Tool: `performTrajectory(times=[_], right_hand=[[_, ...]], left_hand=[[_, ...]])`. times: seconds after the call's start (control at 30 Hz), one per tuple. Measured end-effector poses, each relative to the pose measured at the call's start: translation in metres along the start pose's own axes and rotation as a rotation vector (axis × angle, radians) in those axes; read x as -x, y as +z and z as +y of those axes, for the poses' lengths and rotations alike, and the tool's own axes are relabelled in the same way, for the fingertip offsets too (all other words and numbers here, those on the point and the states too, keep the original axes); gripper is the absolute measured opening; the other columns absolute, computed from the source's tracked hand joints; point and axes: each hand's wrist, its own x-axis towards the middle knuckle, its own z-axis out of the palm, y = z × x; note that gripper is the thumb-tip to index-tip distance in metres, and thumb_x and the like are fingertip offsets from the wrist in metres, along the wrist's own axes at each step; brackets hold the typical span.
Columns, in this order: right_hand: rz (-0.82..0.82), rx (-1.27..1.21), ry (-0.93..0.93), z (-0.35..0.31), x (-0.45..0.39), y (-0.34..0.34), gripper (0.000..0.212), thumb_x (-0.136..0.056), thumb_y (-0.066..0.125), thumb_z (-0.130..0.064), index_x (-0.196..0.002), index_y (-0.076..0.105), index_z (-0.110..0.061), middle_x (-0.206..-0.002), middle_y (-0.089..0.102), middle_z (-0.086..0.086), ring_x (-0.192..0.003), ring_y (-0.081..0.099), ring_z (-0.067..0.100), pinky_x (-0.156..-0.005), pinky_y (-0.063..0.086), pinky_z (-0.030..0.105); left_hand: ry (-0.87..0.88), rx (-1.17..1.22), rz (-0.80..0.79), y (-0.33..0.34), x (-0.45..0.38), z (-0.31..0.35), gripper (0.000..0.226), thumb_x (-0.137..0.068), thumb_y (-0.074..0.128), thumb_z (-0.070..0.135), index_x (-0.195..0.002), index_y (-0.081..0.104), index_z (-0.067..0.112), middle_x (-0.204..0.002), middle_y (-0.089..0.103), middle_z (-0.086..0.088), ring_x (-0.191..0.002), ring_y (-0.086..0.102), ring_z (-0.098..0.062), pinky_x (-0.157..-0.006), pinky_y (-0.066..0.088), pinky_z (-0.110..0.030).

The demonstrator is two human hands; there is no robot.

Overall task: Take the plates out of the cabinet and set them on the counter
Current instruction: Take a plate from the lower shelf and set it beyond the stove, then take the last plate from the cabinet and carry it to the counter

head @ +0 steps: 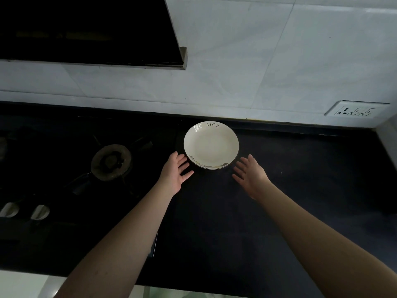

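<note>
Plate [211, 145] on counter [290, 168]; 2 hands, left [175, 172], right [250, 176], spread, seemingly apart from it.

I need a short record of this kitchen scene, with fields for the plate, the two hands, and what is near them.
plate: white plate with the word "life" on its far rim, flat on the dark counter, near the wall
left hand: left hand open, fingers straight, at the plate's near-left edge, holding nothing
right hand: right hand open, just off the plate's near-right edge, holding nothing
left of plate: gas burner
wall: white tiles, socket panel at right
</note>
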Motion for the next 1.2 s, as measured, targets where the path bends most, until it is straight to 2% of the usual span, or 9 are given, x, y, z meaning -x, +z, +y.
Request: performTrajectory(times=[0.1,0.23,0.3,0.4,0.57,0.73,0.87,0.97,1.2], right_hand=[[-0.003,0.03,-0.004,-0.001,0.012,-0.004,0.054,-0.103,0.036,-0.038,-0.148,0.033,-0.008,-0.149,0.043,0.013,-0.135,0.043,0.029,-0.106,0.04,0.041],[-0.036,0.207,0.002,0.002,0.043,-0.008,0.041,-0.102,0.042,-0.033,-0.133,0.052,-0.009,-0.128,0.062,0.011,-0.112,0.061,0.023,-0.093,0.048,0.035],[-0.069,0.361,0.001,0.01,0.061,-0.01,0.032,-0.1,0.045,-0.032,-0.123,0.059,-0.014,-0.118,0.068,0.008,-0.1,0.065,0.019,-0.084,0.051,0.031],[-0.113,0.671,-0.075,0.029,0.085,-0.021,0.027,-0.1,0.046,-0.031,-0.116,0.064,-0.019,-0.114,0.07,0.004,-0.098,0.066,0.017,-0.087,0.051,0.031],[-0.144,1.319,-0.391,0.056,0.119,-0.049,0.041,-0.099,0.042,-0.045,-0.134,0.054,-0.026,-0.131,0.058,-0.005,-0.12,0.052,0.014,-0.098,0.037,0.026],[-0.156,1.784,-0.705,0.079,0.151,-0.077,0.055,-0.099,0.033,-0.052,-0.147,0.037,-0.025,-0.153,0.037,-0.002,-0.14,0.031,0.021,-0.113,0.026,0.036],[-0.122,1.905,-0.833,0.09,0.181,-0.109,0.059,-0.099,0.025,-0.055,-0.151,0.028,-0.027,-0.158,0.029,0.0,-0.145,0.023,0.021,-0.117,0.017,0.038],[-0.104,1.948,-0.882,0.096,0.208,-0.14,0.061,-0.099,0.021,-0.055,-0.152,0.023,-0.027,-0.16,0.025,0.002,-0.147,0.019,0.023,-0.119,0.01,0.039],[-0.143,1.916,-1.011,0.113,0.262,-0.172,0.061,-0.1,0.02,-0.054,-0.152,0.027,-0.023,-0.158,0.029,0.001,-0.147,0.02,0.021,-0.117,0.004,0.033]], left_hand=[[0.009,-0.21,-0.006,-0.005,0.016,0.0,0.047,-0.103,0.04,0.038,-0.141,0.049,0.011,-0.14,0.055,-0.008,-0.122,0.054,-0.021,-0.088,0.053,-0.041],[0.181,-1.103,-0.052,-0.018,0.047,-0.004,0.051,-0.102,0.038,0.043,-0.146,0.042,0.018,-0.147,0.049,-0.003,-0.131,0.047,-0.019,-0.107,0.04,-0.037],[0.312,-1.31,-0.09,-0.028,0.063,-0.009,0.055,-0.101,0.039,0.044,-0.15,0.037,0.019,-0.152,0.043,-0.003,-0.136,0.042,-0.02,-0.11,0.037,-0.036],[0.427,-1.444,-0.113,-0.041,0.089,-0.022,0.056,-0.102,0.041,0.043,-0.151,0.033,0.017,-0.156,0.036,-0.003,-0.14,0.037,-0.019,-0.112,0.036,-0.036],[0.698,-1.723,-0.035,-0.059,0.14,-0.052,0.056,-0.101,0.04,0.043,-0.149,0.037,0.014,-0.152,0.04,-0.005,-0.14,0.035,-0.019,-0.112,0.036,-0.037],[0.717,-1.939,0.095,-0.067,0.189,-0.091,0.059,-0.1,0.031,0.049,-0.151,0.032,0.019,-0.159,0.031,-0.005,-0.148,0.021,-0.022,-0.119,0.02,-0.049],[0.794,-1.974,0.173,-0.054,0.234,-0.122,0.061,-0.098,0.027,0.051,-0.15,0.037,0.019,-0.159,0.032,-0.004,-0.148,0.021,-0.023,-0.119,0.016,-0.051],[0.727,-1.975,0.181,-0.037,0.268,-0.156,0.063,-0.098,0.021,0.055,-0.153,0.03,0.024,-0.163,0.023,-0.001,-0.15,0.012,-0.022,-0.119,0.009,-0.052],[0.709,-1.988,0.258,-0.022,0.342,-0.215,0.065,-0.098,0.015,0.055,-0.154,0.025,0.025,-0.164,0.019,-0.002,-0.151,0.007,-0.022,-0.119,0.003,-0.051]])
